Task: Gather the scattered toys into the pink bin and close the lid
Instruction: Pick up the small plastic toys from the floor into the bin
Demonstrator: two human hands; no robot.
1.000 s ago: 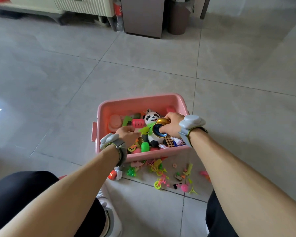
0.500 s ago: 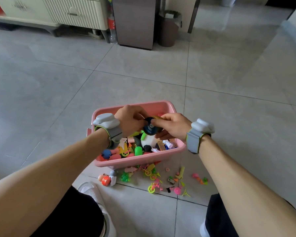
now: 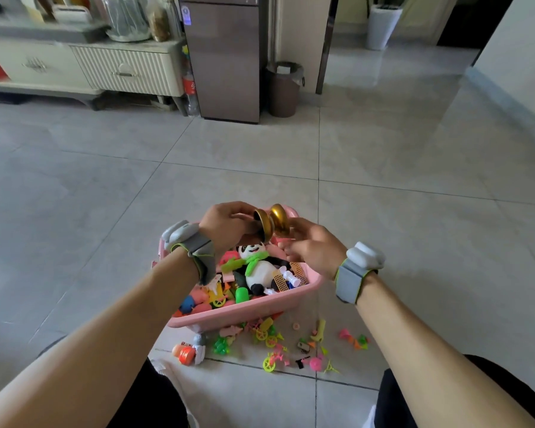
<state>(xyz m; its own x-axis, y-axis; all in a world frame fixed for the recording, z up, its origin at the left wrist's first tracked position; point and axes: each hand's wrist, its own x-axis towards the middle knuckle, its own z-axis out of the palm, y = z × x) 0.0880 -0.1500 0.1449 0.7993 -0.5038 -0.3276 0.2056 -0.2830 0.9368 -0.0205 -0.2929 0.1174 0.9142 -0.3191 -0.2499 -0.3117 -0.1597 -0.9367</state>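
The pink bin [image 3: 244, 313] stands open on the floor in front of me, full of toys, with a panda plush [image 3: 258, 267] on top. Above its far end I hold a gold yo-yo [image 3: 272, 223] between both hands. My left hand [image 3: 226, 225] grips its left half. My right hand [image 3: 315, 247] touches its right half with thumb and fingertips, the other fingers spread. Several small neon toys [image 3: 272, 359] lie scattered on the floor just in front of the bin. No lid is in view.
A round orange toy [image 3: 188, 355] lies at the bin's near left corner. Small pink and green pieces [image 3: 354, 338] lie to the right. A cabinet [image 3: 105, 69], a brown fridge [image 3: 229, 57] and a trash bin [image 3: 283, 89] stand at the far wall. My knees frame the bottom.
Both hands have lifted the yo-yo up out of the bin, turning it so its gold halves show. The camera has tilted up, showing more of the room.
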